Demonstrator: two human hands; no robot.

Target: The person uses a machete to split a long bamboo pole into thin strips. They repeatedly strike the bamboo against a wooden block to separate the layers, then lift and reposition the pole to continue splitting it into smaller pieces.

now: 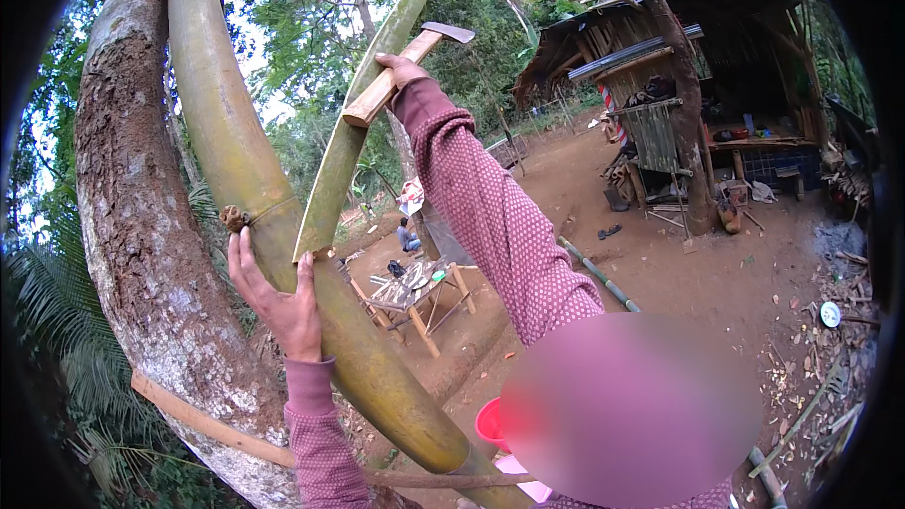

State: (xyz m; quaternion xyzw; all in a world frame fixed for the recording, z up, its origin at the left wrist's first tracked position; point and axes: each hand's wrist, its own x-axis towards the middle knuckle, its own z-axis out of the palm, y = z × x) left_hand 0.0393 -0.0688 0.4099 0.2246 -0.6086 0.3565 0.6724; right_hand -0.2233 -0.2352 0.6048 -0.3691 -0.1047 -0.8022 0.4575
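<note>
A thick yellow-green bamboo pole (pixel 226 123) slants down from the upper left beside a tree trunk. Across it leans a narrower split bamboo piece (pixel 337 165), its lower end resting on the pole. My left hand (pixel 287 311) lies against the pole with fingers stretched and apart. Its thumb touches the lower end of the split piece, and its fingertips are just below a brown knob (pixel 234 218). Higher up, my right hand (pixel 403 69) is closed around a hatchet (pixel 377 94) with a wooden handle and metal blade, held against the split piece.
A rough tree trunk (pixel 141 179) stands at the left, with a wooden slat (pixel 212 419) across it. Beyond are a bamboo table (pixel 424 294) holding things, a seated person (pixel 407 238), and an open hut (pixel 745 132). A red bucket (pixel 489 422) sits below. A blurred oval hides the lower right.
</note>
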